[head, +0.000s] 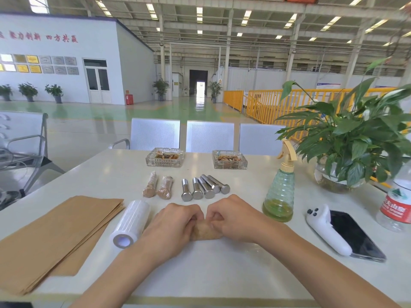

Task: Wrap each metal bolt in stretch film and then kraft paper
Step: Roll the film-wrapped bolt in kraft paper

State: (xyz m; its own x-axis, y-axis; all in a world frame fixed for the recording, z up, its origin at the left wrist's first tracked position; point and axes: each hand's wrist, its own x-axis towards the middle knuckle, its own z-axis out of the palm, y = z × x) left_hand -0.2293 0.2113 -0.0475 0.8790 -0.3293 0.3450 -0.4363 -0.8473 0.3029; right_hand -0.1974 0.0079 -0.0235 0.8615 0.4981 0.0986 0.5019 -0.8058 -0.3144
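Both hands meet over a kraft-wrapped bundle (205, 232) lying on the white table (222, 274), just right of the film roll (131, 223). The left hand (171, 227) curls its fingers over the bundle's left end, and the right hand (233, 218) pinches the paper at the bundle's right end with bent fingers; the knuckles of the two hands nearly touch. Whatever is inside the paper cannot be seen. The roll lies on its side, its open core turned toward the camera. Left of the roll, touching or just beside it, sits a stack of kraft sheets (55, 236), reaching the table's near left edge. Behind the roll and a little right lie two wrapped bolts (156, 187), side by side. Further right of those, behind the hands, five bare bolts (204, 187) lie in a close row with their hex heads toward the camera. Well behind the roll stand two glass ashtrays (164, 157), apart from each other, near the table's far edge. Far to the right of the roll stands a green spray bottle (280, 196), then a white controller (327, 230) resting against a dark phone (353, 236), a water bottle (395, 203) at the frame's edge, and a leafy plant (355, 138) in a glass bowl.
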